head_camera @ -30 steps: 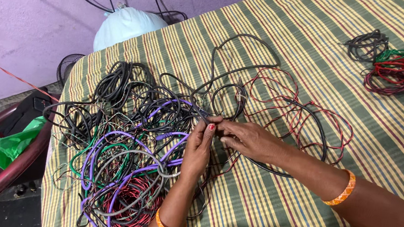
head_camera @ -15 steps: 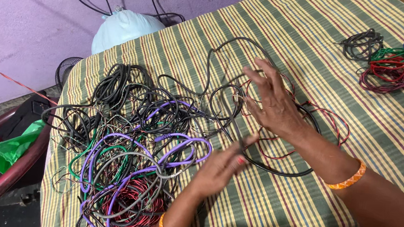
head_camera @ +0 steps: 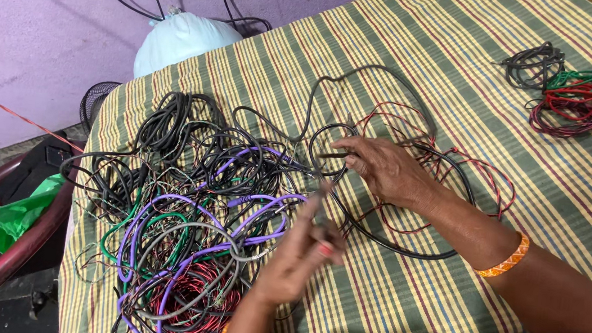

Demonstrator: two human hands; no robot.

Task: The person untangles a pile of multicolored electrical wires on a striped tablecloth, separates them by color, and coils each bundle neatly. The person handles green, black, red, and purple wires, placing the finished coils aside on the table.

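While the right hand (head_camera: 386, 171) pinches a black cable (head_camera: 404, 246) end, the blurred left hand (head_camera: 299, 250) hovers over tangled wires (head_camera: 191, 207), its grip unclear.

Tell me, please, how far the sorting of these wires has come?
Done: a few small coils lie apart at the far right of the striped cloth. In hand: the right hand pinches a black cable near its end, and the left hand, blurred, lifts a thin wire. Left: the big tangled pile of black, purple, green and red wires.
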